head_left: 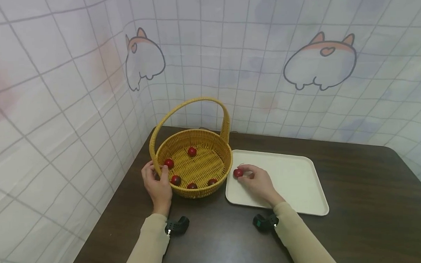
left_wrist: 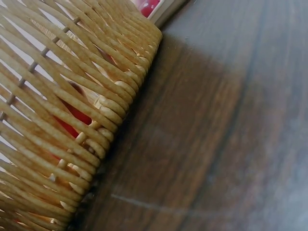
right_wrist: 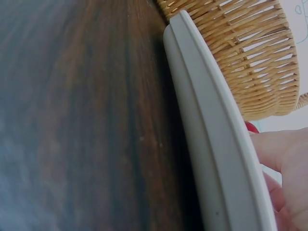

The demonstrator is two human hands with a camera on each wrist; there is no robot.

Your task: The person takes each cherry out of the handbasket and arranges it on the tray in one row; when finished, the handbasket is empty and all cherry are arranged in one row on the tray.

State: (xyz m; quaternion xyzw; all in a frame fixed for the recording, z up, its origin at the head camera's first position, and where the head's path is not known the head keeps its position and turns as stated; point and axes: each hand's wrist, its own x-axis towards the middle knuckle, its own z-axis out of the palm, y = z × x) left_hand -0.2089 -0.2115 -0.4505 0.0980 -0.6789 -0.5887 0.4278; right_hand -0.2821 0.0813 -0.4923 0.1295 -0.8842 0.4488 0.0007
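My left hand [head_left: 158, 187] grips the near left rim of a yellow wicker basket [head_left: 228, 156] by the foot of its tall handle, thumb over the rim. Several dark red cherries lie inside the basket, among them one cherry [head_left: 192, 151] toward the back and another [head_left: 168, 163] near my thumb. Over the left end of a white tray [head_left: 288, 175], my right hand [head_left: 259, 182] pinches a red cherry [head_left: 238, 173] between thumb and fingers. The right wrist view shows part of that cherry [right_wrist: 251, 127] past the tray's edge, mostly hidden by the hand.
Tray and basket stand side by side on a dark wooden table [head_left: 365, 192], the basket's right side close against the tray's left end. Behind them hangs a white checked cloth [head_left: 250, 87] with cartoon animal prints; it also runs along the left side.
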